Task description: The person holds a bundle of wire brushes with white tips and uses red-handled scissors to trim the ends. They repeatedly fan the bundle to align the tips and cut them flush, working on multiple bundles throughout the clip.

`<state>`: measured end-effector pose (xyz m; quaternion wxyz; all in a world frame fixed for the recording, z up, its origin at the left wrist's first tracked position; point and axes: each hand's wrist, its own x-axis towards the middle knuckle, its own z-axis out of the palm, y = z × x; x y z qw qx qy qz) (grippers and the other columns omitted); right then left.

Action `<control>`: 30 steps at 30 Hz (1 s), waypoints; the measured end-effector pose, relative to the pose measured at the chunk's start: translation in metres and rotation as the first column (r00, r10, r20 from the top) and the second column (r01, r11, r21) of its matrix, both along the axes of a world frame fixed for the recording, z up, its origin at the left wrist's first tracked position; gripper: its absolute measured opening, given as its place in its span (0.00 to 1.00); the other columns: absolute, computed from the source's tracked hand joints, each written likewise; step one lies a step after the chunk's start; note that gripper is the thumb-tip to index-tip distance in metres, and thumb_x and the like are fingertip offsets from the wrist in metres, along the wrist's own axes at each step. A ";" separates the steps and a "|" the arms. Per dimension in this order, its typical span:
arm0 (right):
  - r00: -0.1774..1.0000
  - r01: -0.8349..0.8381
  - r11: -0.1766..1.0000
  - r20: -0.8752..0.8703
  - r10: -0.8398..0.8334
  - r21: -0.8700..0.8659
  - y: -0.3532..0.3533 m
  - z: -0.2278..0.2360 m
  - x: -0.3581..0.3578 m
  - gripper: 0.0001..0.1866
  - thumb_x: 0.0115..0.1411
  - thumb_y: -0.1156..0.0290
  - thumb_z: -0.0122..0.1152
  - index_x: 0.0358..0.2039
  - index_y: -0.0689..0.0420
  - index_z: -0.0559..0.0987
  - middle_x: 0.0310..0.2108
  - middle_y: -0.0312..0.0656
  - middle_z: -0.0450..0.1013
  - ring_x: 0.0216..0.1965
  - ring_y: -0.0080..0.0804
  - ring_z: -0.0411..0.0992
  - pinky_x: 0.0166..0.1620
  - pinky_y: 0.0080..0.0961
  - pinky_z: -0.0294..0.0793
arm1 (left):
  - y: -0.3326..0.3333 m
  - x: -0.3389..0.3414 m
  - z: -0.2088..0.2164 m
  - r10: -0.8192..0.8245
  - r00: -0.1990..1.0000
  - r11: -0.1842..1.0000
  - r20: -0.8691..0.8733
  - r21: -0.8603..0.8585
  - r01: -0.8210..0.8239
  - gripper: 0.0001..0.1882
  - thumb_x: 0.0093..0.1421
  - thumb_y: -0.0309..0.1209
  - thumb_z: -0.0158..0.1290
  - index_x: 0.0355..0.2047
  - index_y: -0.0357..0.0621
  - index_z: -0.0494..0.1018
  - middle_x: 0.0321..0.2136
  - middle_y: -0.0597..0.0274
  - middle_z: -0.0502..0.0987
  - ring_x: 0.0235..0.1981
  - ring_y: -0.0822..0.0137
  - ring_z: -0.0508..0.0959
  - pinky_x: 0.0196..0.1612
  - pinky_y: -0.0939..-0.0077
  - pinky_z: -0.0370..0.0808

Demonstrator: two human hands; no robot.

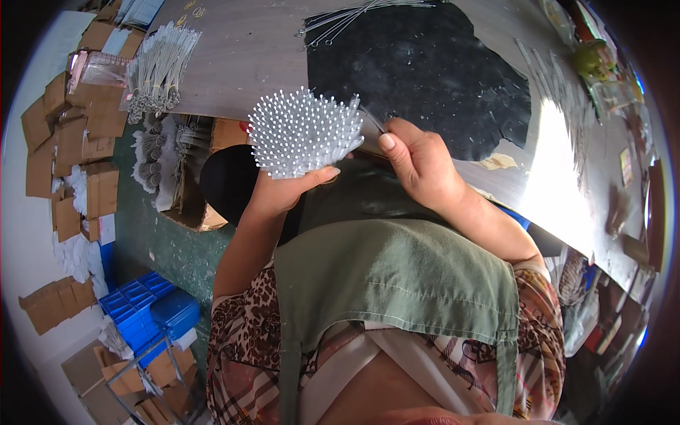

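Observation:
My left hand (287, 190) is closed around a dense bundle of thin rods (301, 134), with many small white round tips facing up. Its thumb lies along the near side of the bundle, while most of the fingers are hidden behind it. Just right of the bundle, my right hand (425, 159) pinches a thin, dark, wire-like piece (374, 122) between thumb and forefinger. That piece points toward the bundle's right edge; whether it touches is unclear. Both hands are held above my lap, at the near edge of the grey table (241, 53).
A black mat (418, 78) covers part of the table, with several looped wire rods (347, 25) at its far edge. Bundled wires (163, 67) lie at left, loose rods (559, 99) at right. Below left stand a carton (195, 212) and blue crates (138, 304).

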<state>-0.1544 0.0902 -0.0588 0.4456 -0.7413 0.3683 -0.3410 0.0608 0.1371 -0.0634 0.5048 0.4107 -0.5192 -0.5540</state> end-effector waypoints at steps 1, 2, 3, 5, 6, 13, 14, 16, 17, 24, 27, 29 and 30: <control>0.999 0.012 1.000 0.041 -0.012 0.011 -0.001 -0.002 0.000 0.18 0.65 0.56 0.46 0.29 0.60 0.70 0.19 0.46 0.70 0.22 0.43 0.71 0.26 0.30 0.69 | 0.000 -0.001 0.000 0.012 1.000 1.000 0.002 0.001 -0.012 0.24 0.48 0.16 0.55 0.49 0.34 0.69 0.43 0.55 0.75 0.43 0.64 0.76 0.47 0.71 0.72; 0.989 0.000 0.994 0.147 -0.017 0.114 -0.002 -0.003 0.001 0.17 0.64 0.57 0.48 0.30 0.60 0.71 0.19 0.44 0.70 0.22 0.37 0.71 0.27 0.27 0.69 | 0.001 -0.002 -0.001 0.024 1.000 1.000 0.003 0.003 -0.024 0.24 0.48 0.16 0.54 0.48 0.34 0.69 0.42 0.55 0.76 0.42 0.64 0.77 0.46 0.72 0.73; 0.968 -0.022 0.977 0.250 -0.033 0.214 -0.004 -0.004 0.001 0.16 0.64 0.58 0.50 0.30 0.60 0.71 0.20 0.41 0.70 0.22 0.32 0.71 0.27 0.25 0.69 | 0.001 -0.003 -0.001 0.036 0.999 0.999 0.003 0.004 -0.036 0.23 0.49 0.16 0.54 0.48 0.34 0.69 0.41 0.55 0.76 0.41 0.64 0.77 0.45 0.72 0.73; 0.938 -0.051 0.947 0.341 -0.063 0.317 -0.004 -0.001 0.002 0.14 0.62 0.61 0.55 0.31 0.61 0.73 0.20 0.37 0.71 0.23 0.23 0.69 0.28 0.21 0.69 | 0.001 -0.005 0.002 0.057 0.998 0.998 0.013 0.006 -0.057 0.22 0.49 0.16 0.54 0.47 0.33 0.70 0.40 0.55 0.76 0.39 0.64 0.77 0.44 0.72 0.73; 0.941 -0.047 0.944 0.333 -0.068 0.326 -0.005 0.006 0.001 0.12 0.60 0.63 0.57 0.32 0.61 0.74 0.21 0.35 0.71 0.24 0.20 0.69 0.28 0.19 0.69 | 0.001 -0.005 0.003 0.068 0.997 0.998 0.019 0.007 -0.068 0.21 0.49 0.16 0.53 0.46 0.33 0.70 0.39 0.55 0.77 0.39 0.64 0.77 0.43 0.73 0.73; 0.958 0.107 0.989 0.276 -0.075 -0.103 -0.011 0.008 0.008 0.08 0.52 0.74 0.65 0.33 0.62 0.79 0.22 0.37 0.72 0.26 0.22 0.70 0.29 0.20 0.70 | 0.001 -0.010 0.003 0.116 0.993 0.993 -0.024 0.033 -0.115 0.19 0.50 0.17 0.54 0.45 0.31 0.70 0.37 0.54 0.77 0.37 0.64 0.78 0.42 0.72 0.73; 0.965 0.101 0.987 0.254 -0.067 -0.123 -0.012 0.008 0.009 0.07 0.52 0.76 0.64 0.33 0.62 0.78 0.25 0.38 0.73 0.27 0.23 0.71 0.31 0.20 0.70 | 0.001 -0.011 0.004 0.121 0.992 0.992 -0.036 0.048 -0.119 0.19 0.50 0.17 0.54 0.45 0.31 0.70 0.37 0.54 0.77 0.37 0.64 0.78 0.42 0.72 0.73; 0.977 0.087 0.983 0.209 -0.052 -0.162 -0.015 0.008 0.011 0.06 0.51 0.80 0.62 0.31 0.62 0.78 0.31 0.40 0.76 0.31 0.25 0.72 0.35 0.19 0.70 | 0.002 -0.011 0.004 0.123 0.991 0.990 -0.051 0.078 -0.119 0.19 0.50 0.17 0.54 0.44 0.31 0.70 0.37 0.54 0.76 0.37 0.64 0.78 0.42 0.72 0.73; 0.982 0.093 0.981 0.177 -0.062 -0.170 -0.016 0.009 0.012 0.06 0.51 0.79 0.61 0.31 0.62 0.78 0.30 0.41 0.76 0.30 0.25 0.72 0.35 0.20 0.70 | 0.002 -0.011 0.003 0.121 0.991 0.989 -0.051 0.092 -0.116 0.19 0.50 0.17 0.54 0.45 0.31 0.70 0.38 0.54 0.76 0.37 0.64 0.77 0.42 0.72 0.73; 0.975 0.121 0.976 0.205 -0.083 -0.179 -0.026 -0.001 0.022 0.07 0.52 0.77 0.57 0.33 0.60 0.73 0.24 0.42 0.74 0.22 0.34 0.72 0.27 0.23 0.71 | -0.001 -0.012 0.005 0.093 0.984 0.987 -0.149 0.142 -0.071 0.23 0.50 0.18 0.55 0.48 0.30 0.68 0.41 0.53 0.75 0.37 0.63 0.77 0.42 0.71 0.73; 0.967 0.112 0.992 0.236 -0.095 -0.061 -0.026 -0.001 0.023 0.05 0.57 0.75 0.54 0.34 0.60 0.71 0.24 0.40 0.75 0.18 0.28 0.71 0.23 0.22 0.71 | -0.005 -0.010 0.003 0.065 0.987 0.989 -0.146 0.138 -0.045 0.24 0.50 0.19 0.55 0.49 0.30 0.67 0.42 0.53 0.74 0.38 0.62 0.77 0.41 0.70 0.74; 0.966 0.109 0.993 0.231 -0.118 0.050 -0.025 0.002 0.024 0.04 0.60 0.73 0.52 0.35 0.60 0.71 0.24 0.38 0.75 0.15 0.24 0.70 0.21 0.21 0.70 | -0.006 -0.009 0.002 0.067 0.984 0.987 -0.167 0.156 -0.041 0.24 0.50 0.18 0.54 0.50 0.29 0.66 0.43 0.52 0.74 0.38 0.61 0.77 0.42 0.69 0.75; 0.965 0.113 0.989 0.225 -0.133 0.099 -0.026 0.005 0.024 0.05 0.61 0.72 0.50 0.35 0.59 0.71 0.24 0.37 0.76 0.15 0.22 0.69 0.19 0.21 0.69 | -0.007 -0.008 0.001 0.068 0.982 0.986 -0.176 0.165 -0.038 0.24 0.50 0.18 0.54 0.50 0.29 0.66 0.43 0.52 0.74 0.38 0.61 0.77 0.42 0.68 0.75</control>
